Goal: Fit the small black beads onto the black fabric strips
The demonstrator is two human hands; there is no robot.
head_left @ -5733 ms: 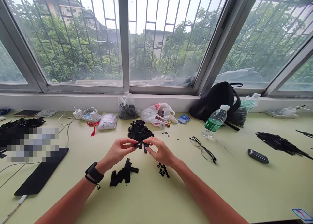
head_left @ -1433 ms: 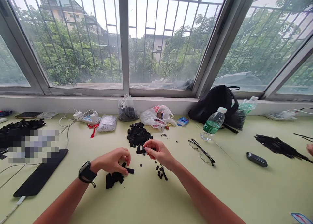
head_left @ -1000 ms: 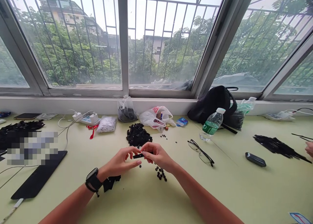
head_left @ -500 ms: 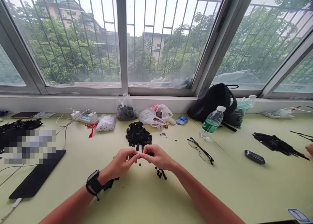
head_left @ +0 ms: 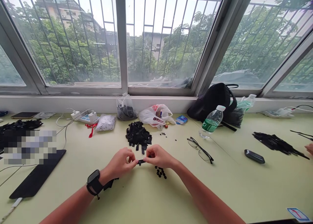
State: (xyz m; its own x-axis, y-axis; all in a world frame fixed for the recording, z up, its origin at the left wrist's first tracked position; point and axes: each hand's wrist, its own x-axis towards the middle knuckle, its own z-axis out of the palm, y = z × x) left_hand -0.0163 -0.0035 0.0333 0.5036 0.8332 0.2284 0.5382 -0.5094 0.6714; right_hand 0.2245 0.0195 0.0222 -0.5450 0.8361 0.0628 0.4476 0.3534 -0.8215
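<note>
A short black fabric strip point(head_left: 141, 161) stretches between my two hands, just above the table. My left hand point(head_left: 121, 162) pinches its left end between thumb and forefinger. At the other end, my right hand point(head_left: 159, 156) grips it with the fingertips. Just beyond the hands lies a heap of similar black strips point(head_left: 138, 134). Small round black pieces point(head_left: 160, 173), button-like, are scattered beneath my right wrist. Partly hidden under my left forearm are more black pieces point(head_left: 109, 184). A watch sits on my left wrist.
Eyeglasses point(head_left: 200, 150), a black case point(head_left: 254, 156) and a water bottle point(head_left: 212, 121) stand to the right. Plastic bags point(head_left: 156, 116) and a black bag point(head_left: 212, 102) line the window side. At left are a black mat point(head_left: 37, 175) and cables. Another person's hand point(head_left: 309, 148) shows at far right.
My hands have drawn slightly apart, so the black strip now shows between the fingertips. Objects around them have stayed where they were.
</note>
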